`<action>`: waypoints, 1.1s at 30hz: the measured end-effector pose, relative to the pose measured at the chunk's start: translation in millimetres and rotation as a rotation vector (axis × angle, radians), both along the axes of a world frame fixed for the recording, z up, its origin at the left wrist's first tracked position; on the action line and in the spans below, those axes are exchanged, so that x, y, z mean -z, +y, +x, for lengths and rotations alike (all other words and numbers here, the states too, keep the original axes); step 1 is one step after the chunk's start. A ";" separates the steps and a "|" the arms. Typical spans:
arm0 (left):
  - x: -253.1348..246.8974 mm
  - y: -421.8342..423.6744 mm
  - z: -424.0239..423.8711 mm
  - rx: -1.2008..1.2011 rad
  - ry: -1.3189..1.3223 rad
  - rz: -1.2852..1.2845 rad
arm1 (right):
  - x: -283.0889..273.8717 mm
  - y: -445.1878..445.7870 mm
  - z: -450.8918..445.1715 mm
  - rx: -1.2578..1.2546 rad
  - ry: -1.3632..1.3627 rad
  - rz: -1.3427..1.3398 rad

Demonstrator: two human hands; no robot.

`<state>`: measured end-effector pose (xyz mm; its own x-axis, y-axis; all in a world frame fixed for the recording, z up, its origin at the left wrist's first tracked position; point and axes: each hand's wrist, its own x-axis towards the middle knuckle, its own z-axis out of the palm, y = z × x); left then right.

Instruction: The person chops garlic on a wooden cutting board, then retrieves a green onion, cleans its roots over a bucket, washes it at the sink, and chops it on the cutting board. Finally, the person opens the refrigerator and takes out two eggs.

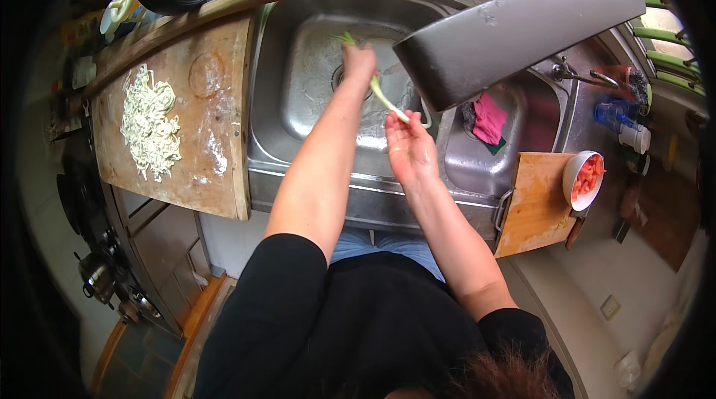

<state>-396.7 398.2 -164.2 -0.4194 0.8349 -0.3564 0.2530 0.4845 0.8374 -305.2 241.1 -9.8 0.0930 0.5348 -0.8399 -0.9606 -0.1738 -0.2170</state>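
Over the large steel sink basin (305, 114), my left hand (359, 63) is closed around the green part of a spring onion (381, 95). Its leaf tips poke out past my fingers. The white end slants down to my right hand (411, 144), which is turned palm up and looks wet. There the fingers and thumb hold the white tip. A thin whitish curved strip shows just beyond my right fingertips; what it is I cannot tell. Below my left hand, the drain (337, 78) is partly covered by the hand and forearm.
Cut noodles (148, 125) lie on a floured wooden board (201, 186) at left, beside a long rolling pin (184, 24). A large grey slab-like object (520, 35) overhangs the sink. A pink cloth (489, 119) lies in the small basin; a bowl of chopped tomato (571, 175) sits on a cutting board (531, 203).
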 end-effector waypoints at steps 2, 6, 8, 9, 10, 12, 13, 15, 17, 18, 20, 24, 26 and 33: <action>-26.8 -3.3 24.4 0.086 0.044 0.081 | 7.6 1.6 9.0 0.093 0.043 -0.032; -65.1 -24.8 61.8 0.145 -0.021 0.249 | 33.1 1.1 24.5 0.201 0.190 -0.030; -69.4 -27.6 71.8 0.066 -0.206 0.235 | 34.5 -0.7 25.9 0.229 0.208 -0.033; -59.9 -21.5 71.0 -0.036 -0.510 0.154 | 29.8 -2.2 23.3 0.211 0.193 -0.029; -48.9 -16.0 68.3 -0.193 -0.787 0.068 | 24.2 -3.6 20.0 0.186 0.179 -0.028; -31.3 -3.8 48.9 -0.268 -0.949 -0.143 | 15.6 -5.1 17.7 0.182 0.150 -0.046; -20.5 5.3 27.0 -0.312 -0.955 -0.210 | 11.3 -7.3 15.4 0.132 0.152 -0.041; -10.6 16.1 -6.1 -0.401 -0.992 -0.262 | 8.7 -13.3 12.2 0.035 0.153 -0.037; -19.7 21.4 -25.7 -0.475 -1.046 -0.236 | 7.5 -11.1 5.3 0.002 0.178 0.015; -55.9 13.4 -15.4 -0.392 -1.043 -0.253 | 13.8 -5.7 8.5 0.025 0.146 0.040; -88.1 -15.1 -20.1 -0.312 -1.000 -0.261 | 25.3 7.8 0.5 -0.024 0.106 0.134; -124.8 -70.2 -1.4 -0.315 -0.985 -0.142 | 38.0 47.6 -14.3 -0.232 -0.025 0.224; -121.3 -86.8 -4.3 -0.244 -0.922 -0.016 | 20.0 63.0 -25.9 -0.319 -0.092 0.210; -139.4 -111.9 -3.9 -0.290 -0.894 -0.052 | 44.7 83.4 -33.2 -0.685 -0.963 0.045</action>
<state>-400.7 286.3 -24.8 -0.1615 0.7146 -0.6807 -0.6097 0.4701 0.6382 -338.4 324.5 -54.5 0.3600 0.7464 -0.5597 -0.1076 -0.5628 -0.8196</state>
